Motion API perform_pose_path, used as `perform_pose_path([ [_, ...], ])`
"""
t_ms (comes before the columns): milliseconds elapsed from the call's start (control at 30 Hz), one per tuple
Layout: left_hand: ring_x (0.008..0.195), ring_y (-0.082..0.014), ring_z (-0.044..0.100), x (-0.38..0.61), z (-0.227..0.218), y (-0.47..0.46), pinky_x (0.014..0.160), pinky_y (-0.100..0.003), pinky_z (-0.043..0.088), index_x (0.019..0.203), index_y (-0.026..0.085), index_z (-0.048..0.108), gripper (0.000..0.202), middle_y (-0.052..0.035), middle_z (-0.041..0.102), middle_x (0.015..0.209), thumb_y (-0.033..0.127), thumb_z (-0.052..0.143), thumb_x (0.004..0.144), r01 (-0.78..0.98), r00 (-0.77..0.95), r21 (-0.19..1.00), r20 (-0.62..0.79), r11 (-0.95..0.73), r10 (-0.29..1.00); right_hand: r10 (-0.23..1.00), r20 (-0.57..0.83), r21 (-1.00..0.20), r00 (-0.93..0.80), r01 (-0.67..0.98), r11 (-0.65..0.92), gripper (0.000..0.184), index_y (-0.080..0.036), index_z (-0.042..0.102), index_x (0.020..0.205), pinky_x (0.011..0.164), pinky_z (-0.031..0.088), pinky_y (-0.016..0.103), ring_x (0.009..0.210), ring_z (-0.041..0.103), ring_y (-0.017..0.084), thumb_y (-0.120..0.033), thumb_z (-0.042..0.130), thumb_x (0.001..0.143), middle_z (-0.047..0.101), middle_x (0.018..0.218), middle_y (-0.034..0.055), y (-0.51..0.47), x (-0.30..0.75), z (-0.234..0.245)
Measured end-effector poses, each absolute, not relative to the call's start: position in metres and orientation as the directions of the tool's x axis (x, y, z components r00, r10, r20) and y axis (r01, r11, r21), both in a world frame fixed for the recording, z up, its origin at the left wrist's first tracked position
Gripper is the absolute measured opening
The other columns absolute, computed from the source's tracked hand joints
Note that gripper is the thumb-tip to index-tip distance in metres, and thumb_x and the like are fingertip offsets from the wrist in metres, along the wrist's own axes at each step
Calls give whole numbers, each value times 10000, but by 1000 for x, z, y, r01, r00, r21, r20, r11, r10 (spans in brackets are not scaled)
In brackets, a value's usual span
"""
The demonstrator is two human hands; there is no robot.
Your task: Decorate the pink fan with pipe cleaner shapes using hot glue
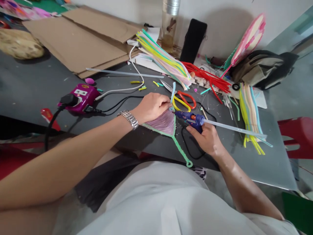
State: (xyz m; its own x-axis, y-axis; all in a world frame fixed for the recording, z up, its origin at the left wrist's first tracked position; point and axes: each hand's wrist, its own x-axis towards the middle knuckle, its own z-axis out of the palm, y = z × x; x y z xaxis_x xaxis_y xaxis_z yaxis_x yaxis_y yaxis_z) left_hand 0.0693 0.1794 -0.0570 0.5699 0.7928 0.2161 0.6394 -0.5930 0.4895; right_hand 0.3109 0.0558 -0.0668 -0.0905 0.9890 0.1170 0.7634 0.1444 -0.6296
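Observation:
My right hand [205, 137] grips a blue hot glue gun [189, 118] with a long clear glue stick [234, 129] poking out of its back. The nozzle points left, close to the edge of a purple fan-shaped piece [161, 123] framed with green pipe cleaner and ending in a looped green handle [181, 150]. Over that piece, my left hand [153, 106] pinches a light blue pipe cleaner [173, 91] between thumb and fingers. Just beyond lie scissors [186, 99] with orange and yellow handles. Whether the nozzle touches the piece, I cannot tell.
A purple power strip [84, 98] with cords sits left, near a red-handled cutter [50, 118]. Behind are cardboard sheets [80, 39], pastel pipe cleaners [166, 58], red ones [207, 76], a glass bottle [170, 29] and a black phone-like slab [194, 39]. More pipe cleaners [251, 111] lie right.

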Motion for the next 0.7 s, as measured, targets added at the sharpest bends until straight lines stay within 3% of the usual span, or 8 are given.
perform_pose_path([
  [300,638,-158,604,73,-58,182,621,-298,339,795,181,774,224,-45,702,676,311,654,931,629,577,464,258,-624,775,932,280,-419,-232,844,336,396,-197,643,877,684,519,355,767,660,244,-543,505,1013,674,858,95,57,304,-73],
  [433,566,-135,547,72,-56,184,599,-300,298,711,182,741,259,-15,638,586,285,644,929,595,590,505,255,-626,766,918,306,-360,-253,862,358,414,-199,613,859,642,495,343,708,629,229,-552,472,1024,644,814,84,59,302,-74],
  [700,552,-133,502,72,-57,187,601,-312,283,674,178,707,263,-3,575,552,255,654,920,601,599,506,228,-619,767,932,251,-352,-261,872,339,388,-203,641,951,690,515,334,816,677,247,-549,483,1023,696,899,102,63,302,-75],
])
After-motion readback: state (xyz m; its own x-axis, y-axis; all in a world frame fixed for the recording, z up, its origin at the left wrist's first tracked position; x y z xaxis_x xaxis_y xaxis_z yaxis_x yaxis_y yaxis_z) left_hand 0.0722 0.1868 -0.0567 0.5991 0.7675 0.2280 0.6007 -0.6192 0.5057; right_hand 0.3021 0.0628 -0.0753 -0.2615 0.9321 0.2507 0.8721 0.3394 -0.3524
